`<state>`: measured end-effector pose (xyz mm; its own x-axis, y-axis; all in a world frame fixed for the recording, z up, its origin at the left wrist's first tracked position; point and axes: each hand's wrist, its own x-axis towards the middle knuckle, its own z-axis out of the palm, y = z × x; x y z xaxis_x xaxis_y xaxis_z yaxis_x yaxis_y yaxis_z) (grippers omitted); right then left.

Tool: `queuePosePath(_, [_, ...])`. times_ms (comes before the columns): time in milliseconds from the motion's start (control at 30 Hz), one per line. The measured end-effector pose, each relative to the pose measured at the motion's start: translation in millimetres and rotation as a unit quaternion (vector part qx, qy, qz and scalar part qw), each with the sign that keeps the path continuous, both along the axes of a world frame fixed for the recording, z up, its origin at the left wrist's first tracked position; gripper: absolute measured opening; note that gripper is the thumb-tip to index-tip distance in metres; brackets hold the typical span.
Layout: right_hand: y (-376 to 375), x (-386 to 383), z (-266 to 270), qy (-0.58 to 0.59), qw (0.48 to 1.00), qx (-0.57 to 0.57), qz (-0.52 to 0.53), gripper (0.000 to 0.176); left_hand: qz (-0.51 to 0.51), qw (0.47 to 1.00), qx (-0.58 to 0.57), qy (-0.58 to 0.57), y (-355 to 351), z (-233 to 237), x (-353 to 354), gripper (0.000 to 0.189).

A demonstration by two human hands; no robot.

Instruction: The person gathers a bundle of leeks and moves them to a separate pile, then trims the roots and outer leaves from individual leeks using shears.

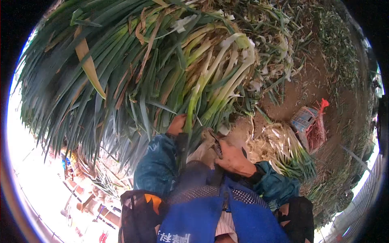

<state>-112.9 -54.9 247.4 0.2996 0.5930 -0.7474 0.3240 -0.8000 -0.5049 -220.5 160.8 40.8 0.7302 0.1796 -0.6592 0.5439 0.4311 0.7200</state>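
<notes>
My left hand [177,124] is closed at the edge of a large heap of leeks [121,73], its fingers curled round a pale green leek stalk [191,115]. The dark leaves fan out to the left. My right hand [236,158] is closed in front of my body, close to my knee. A small dark thing [218,149] shows at its fingertips; I cannot make out what it is. White stems and roots of more leeks [233,60] lie just beyond both hands.
On the bare soil [302,91] to the right lies a smaller bunch of leeks [285,148] with white stems. Beside it is a red net bag [317,131] next to a bluish package [304,118]. Leaf scraps [283,52] litter the ground at the upper right.
</notes>
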Motion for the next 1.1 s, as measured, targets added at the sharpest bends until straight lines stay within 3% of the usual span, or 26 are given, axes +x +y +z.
queuePosePath(33, [5,6,-1,0.02,0.999,-0.035,-0.001,0.056,-0.125,0.969,0.182,-0.109,7,-5,-4,0.015])
queuePosePath(67, [3,15,-12,0.01,1.0,0.012,-0.021,0.055,-0.242,0.879,0.353,-0.21,10,-10,-6,0.014])
queuePosePath(133, [1,33,-40,-0.01,0.992,0.109,-0.06,0.054,-0.22,0.968,0.122,0.007,10,-8,1,0.016])
queuePosePath(167, [6,35,-47,-0.041,0.996,0.058,-0.056,0.053,-0.199,0.973,0.003,0.118,13,-6,6,0.018])
queuePosePath(233, [10,34,-28,-0.024,0.998,0.045,-0.038,0.054,-0.239,0.961,0.136,-0.037,13,-14,0,0.02])
queuePosePath(267, [8,32,-19,-0.017,0.999,0.037,-0.031,0.054,-0.254,0.941,0.218,-0.046,11,-18,-1,0.021])
queuePosePath(300, [1,26,-19,-0.029,0.998,0.057,-0.022,0.051,-0.267,0.915,0.3,-0.048,9,-17,1,0.021])
queuePosePath(333, [-8,15,-23,-0.04,0.996,0.076,-0.012,0.048,-0.27,0.876,0.399,0.022,0,-9,7,0.022])
queuePosePath(367, [-14,10,-28,-0.05,0.994,0.096,-0.002,0.045,-0.268,0.823,0.492,0.093,-8,-1,12,0.022])
queuePosePath(433, [-13,21,-37,-0.051,0.997,0.061,0.018,0.046,-0.229,0.684,0.69,0.055,-17,48,39,0.023])
queuePosePath(500, [-11,39,-49,-0.063,0.996,0.068,0.008,0.046,-0.224,0.652,0.722,0.055,-17,60,57,0.023])
queuePosePath(567, [-9,55,-58,-0.077,0.99,0.116,-0.031,0.046,-0.268,0.745,0.602,0.104,-15,42,62,0.022])
queuePosePath(633, [-10,71,-44,-0.077,0.989,0.114,-0.05,0.046,-0.111,0.905,0.408,0.047,-24,-31,36,0.019])
queuePosePath(667, [-12,80,-40,-0.077,0.989,0.112,-0.06,0.046,-0.023,0.973,0.213,0.088,-28,-9,52,0.02])
queuePosePath(700, [-13,83,-42,-0.046,0.991,0.108,-0.065,0.045,0.096,0.984,0.035,0.149,-33,15,69,0.02])
queuePosePath(767, [-14,88,-51,0.019,0.992,0.105,-0.07,0.043,0.025,0.978,0.11,0.175,-37,11,75,0.022])
queuePosePath(900, [7,118,-110,-0.037,0.989,0.096,-0.102,0.041,-0.035,0.95,0.285,0.124,-39,28,73,0.024])
queuePosePath(1000, [16,146,-121,-0.055,0.968,0.223,-0.1,0.039,-0.048,0.933,0.328,0.136,-40,61,87,0.023])
queuePosePath(1100, [9,142,-105,-0.032,0.976,0.182,-0.119,0.041,-0.072,0.932,0.34,0.106,-35,60,81,0.026])
